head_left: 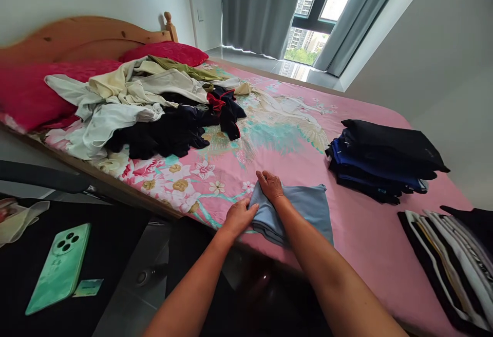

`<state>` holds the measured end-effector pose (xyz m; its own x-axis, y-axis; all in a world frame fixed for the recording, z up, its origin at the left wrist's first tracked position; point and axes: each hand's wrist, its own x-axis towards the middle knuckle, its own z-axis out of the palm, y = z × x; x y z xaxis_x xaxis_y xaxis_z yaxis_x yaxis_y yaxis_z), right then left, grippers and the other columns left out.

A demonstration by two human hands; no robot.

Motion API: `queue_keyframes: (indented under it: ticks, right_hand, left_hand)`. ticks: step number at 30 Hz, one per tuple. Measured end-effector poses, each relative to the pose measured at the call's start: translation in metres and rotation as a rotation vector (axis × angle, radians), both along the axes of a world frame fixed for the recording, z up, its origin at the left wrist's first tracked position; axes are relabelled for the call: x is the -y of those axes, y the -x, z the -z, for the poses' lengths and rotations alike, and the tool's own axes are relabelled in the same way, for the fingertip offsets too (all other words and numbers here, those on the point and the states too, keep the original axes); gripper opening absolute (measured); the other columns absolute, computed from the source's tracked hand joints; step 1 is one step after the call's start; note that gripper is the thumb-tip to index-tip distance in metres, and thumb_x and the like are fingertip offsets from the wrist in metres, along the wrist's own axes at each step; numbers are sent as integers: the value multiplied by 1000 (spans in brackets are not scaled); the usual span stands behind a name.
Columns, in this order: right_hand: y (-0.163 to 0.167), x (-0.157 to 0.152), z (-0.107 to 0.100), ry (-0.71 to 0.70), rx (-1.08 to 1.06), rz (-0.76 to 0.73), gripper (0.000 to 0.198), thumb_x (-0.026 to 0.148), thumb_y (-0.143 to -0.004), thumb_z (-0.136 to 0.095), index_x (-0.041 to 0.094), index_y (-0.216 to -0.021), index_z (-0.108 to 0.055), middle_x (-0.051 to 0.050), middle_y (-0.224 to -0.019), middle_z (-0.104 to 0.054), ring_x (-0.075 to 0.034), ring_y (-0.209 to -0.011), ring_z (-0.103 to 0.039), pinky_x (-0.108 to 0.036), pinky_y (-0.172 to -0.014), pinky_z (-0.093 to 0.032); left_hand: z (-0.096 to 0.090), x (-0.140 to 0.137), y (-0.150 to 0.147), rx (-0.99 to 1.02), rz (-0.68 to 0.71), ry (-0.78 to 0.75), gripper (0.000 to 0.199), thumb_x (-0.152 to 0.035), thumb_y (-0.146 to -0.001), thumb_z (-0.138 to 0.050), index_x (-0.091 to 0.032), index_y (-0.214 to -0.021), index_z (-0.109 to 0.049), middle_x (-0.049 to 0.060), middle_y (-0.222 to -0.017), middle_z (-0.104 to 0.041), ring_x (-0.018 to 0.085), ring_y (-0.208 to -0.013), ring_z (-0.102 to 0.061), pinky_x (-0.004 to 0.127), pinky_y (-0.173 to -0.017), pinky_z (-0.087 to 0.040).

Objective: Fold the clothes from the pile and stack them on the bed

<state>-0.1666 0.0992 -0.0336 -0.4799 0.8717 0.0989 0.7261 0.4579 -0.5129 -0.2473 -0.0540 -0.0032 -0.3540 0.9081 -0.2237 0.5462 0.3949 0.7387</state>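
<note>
A blue-grey garment (308, 208) lies folded in layers near the front edge of the bed; its exact kind cannot be made out. My left hand (239, 219) grips its left edge, with the thumb on top and the fingers partly hidden. Just beyond, my right hand (270, 185) holds the same garment by its far left corner, fingers bent and close together. My right forearm crosses over the cloth and covers part of it.
A loose heap of clothes (162, 126) spreads by the red pillows (165, 52). On the right of the bed (370, 255) stand a stack of dark folded clothes (389, 147) and a row of folded clothes (447, 255). A green phone (59, 270) and a card (88, 287) lie at lower left.
</note>
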Motion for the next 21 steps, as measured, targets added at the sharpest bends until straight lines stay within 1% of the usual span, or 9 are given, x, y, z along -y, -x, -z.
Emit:
queue_keyframes:
  ticks: [2,5,7,11,13,15,18,20,21]
  right_hand:
    - [0,0,0,4,-9,4,45,52,-94,-33,20,-78,-61,0,-65,-56,-14,-65,-46,-25,-61,-20]
    - [-1,1,-2,4,-21,12,46,52,-95,-33,20,-76,-60,0,-65,-56,-14,-65,-46,-25,-61,-21]
    - [-1,2,-2,4,-36,16,45,52,-94,-35,20,-76,-61,-1,-65,-56,-14,-65,-47,-25,-62,-22]
    - [0,3,0,17,-86,15,42,55,-91,-40,21,-81,-63,-1,-70,-59,-15,-68,-51,-24,-65,-28]
    - [2,0,1,34,-124,12,41,56,-88,-43,21,-83,-63,-1,-73,-61,-15,-70,-53,-24,-67,-31]
    - [3,-5,-1,57,-179,11,42,56,-89,-40,19,-86,-62,-2,-76,-63,-14,-71,-55,-24,-68,-35]
    - [-3,-10,-12,60,-286,16,50,49,-94,-22,14,-98,-58,-6,-87,-65,-14,-79,-58,-23,-71,-40]
    - [-16,-6,-20,36,-347,9,52,44,-95,-15,12,-103,-55,-10,-96,-64,-15,-88,-59,-24,-75,-43]
    - [-25,-1,-24,23,-365,-2,51,44,-95,-16,12,-103,-55,-11,-98,-64,-15,-90,-59,-25,-78,-43]
  left_hand:
    - [1,-2,0,44,-34,-23,31,-46,-84,-48,-18,-78,-61,4,-78,-66,19,-77,-60,26,-66,-38]
    - [-1,-12,-1,74,-80,-7,32,-49,-76,-58,-18,-88,-60,6,-87,-67,21,-82,-61,26,-66,-39]
    - [-3,-16,-3,76,-76,0,33,-44,-71,-65,-19,-91,-59,6,-90,-67,22,-84,-61,27,-68,-40]
    - [0,-8,-3,176,-77,-40,18,-31,-72,-62,-18,-84,-58,5,-86,-66,20,-85,-60,27,-70,-43]
    - [4,0,-1,264,-80,-41,16,-30,-74,-61,-17,-83,-57,3,-85,-65,18,-80,-61,24,-65,-45]
    - [6,7,1,329,-59,-22,20,-34,-76,-58,-17,-87,-56,1,-78,-63,14,-65,-60,23,-55,-45]
    - [6,15,5,487,-39,23,35,-46,-75,-60,-17,-92,-51,-4,-64,-57,10,-44,-52,21,-40,-38]
    - [5,20,8,607,-31,32,45,-51,-69,-66,-18,-94,-49,-5,-65,-57,9,-44,-53,18,-36,-36]
    - [5,22,9,650,-26,31,49,-51,-66,-69,-18,-96,-49,-4,-68,-58,9,-47,-55,17,-36,-35]
